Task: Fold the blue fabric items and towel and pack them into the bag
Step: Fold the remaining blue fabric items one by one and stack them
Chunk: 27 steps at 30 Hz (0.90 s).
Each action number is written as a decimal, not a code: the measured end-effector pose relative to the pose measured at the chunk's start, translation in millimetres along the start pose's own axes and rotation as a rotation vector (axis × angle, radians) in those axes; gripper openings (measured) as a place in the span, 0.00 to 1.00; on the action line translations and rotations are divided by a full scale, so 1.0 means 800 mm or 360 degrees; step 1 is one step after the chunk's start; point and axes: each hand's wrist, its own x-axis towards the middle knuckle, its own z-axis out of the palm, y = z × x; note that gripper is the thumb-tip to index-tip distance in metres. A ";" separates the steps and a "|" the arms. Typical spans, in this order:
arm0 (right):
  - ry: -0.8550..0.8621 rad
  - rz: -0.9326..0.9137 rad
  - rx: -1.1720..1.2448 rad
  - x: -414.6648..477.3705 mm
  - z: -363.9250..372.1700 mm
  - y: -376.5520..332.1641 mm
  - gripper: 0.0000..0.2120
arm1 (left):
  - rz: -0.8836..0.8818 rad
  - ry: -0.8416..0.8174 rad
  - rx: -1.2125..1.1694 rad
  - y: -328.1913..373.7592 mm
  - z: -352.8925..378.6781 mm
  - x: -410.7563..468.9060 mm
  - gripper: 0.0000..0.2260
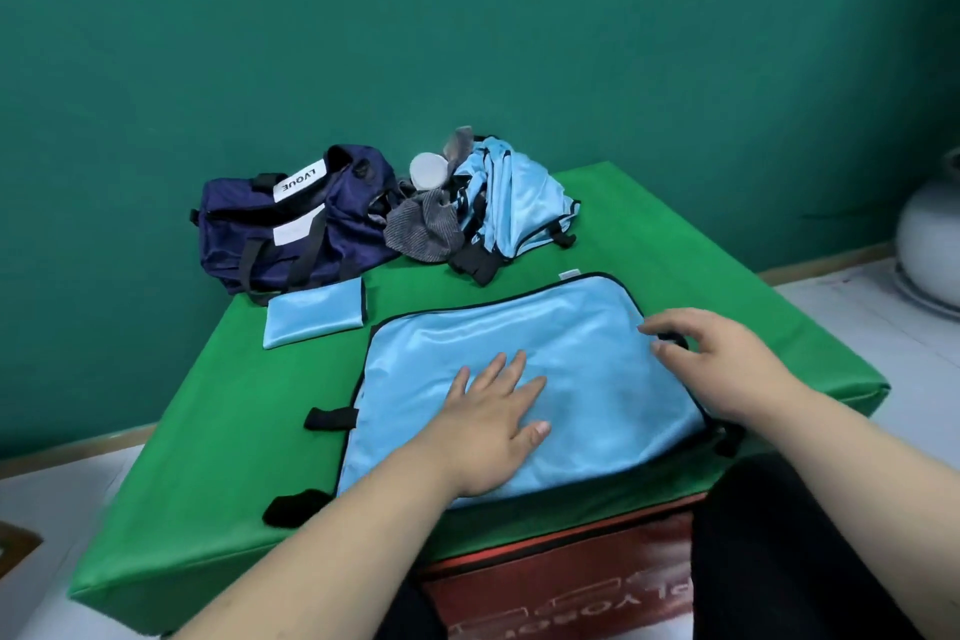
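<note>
Near the front edge of the green padded tabletop (208, 457), a large light-blue fabric panel with black piping (597, 379) lies spread flat. Short black strap tabs (330, 418) stick out from its left side and corners. The left hand (493, 426) rests palm-down on the middle of the panel, fingers straight and slightly spread. The right hand (711, 353) is at the panel's far right corner, fingers bent over a black loop there; I cannot tell whether it actually pinches the loop or only touches it. The two hands are apart, both on the same panel.

Just beyond the panel's far left corner lies a small folded light-blue fabric rectangle (311, 317), flat and clear of the panel, right beside the near side of the bag. That navy-blue duffel bag with black handles (291, 234) sits at the back left of the tabletop and bears a white label reading LVQUE. Against its right end lies a crumpled grey striped towel (426, 224). The towel touches a loose heap of light-blue fabric with black straps (519, 198) further right. A small white round object (428, 171) sits at the top of the towel between bag and heap; what it is I cannot tell.

Below the tabletop's front edge a red case with pale lettering (561, 587) shows. A teal wall (467, 42) stands behind, and a white rounded vessel (935, 224) sits at the right edge on the pale floor.
</note>
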 end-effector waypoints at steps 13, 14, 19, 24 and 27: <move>-0.0129 0.0107 0.0009 0.055 0.002 0.104 0.19 | -0.0066 0.0149 -0.0308 0.103 -0.003 0.161 0.26; -0.0170 0.0086 -0.0075 0.059 0.005 0.105 0.19 | -0.0072 0.0196 -0.0381 0.104 0.003 0.171 0.26; -0.0273 0.0051 -0.0255 0.070 0.010 0.114 0.10 | -0.0075 0.0257 -0.0425 0.096 0.050 0.182 0.28; -0.0053 0.0222 -0.0179 0.080 -0.006 0.131 0.09 | -0.0088 0.0179 -0.0290 0.096 0.054 0.188 0.28; 0.0023 0.0258 -0.0236 0.083 -0.001 0.130 0.09 | -0.0108 0.0100 -0.0155 0.101 0.051 0.188 0.28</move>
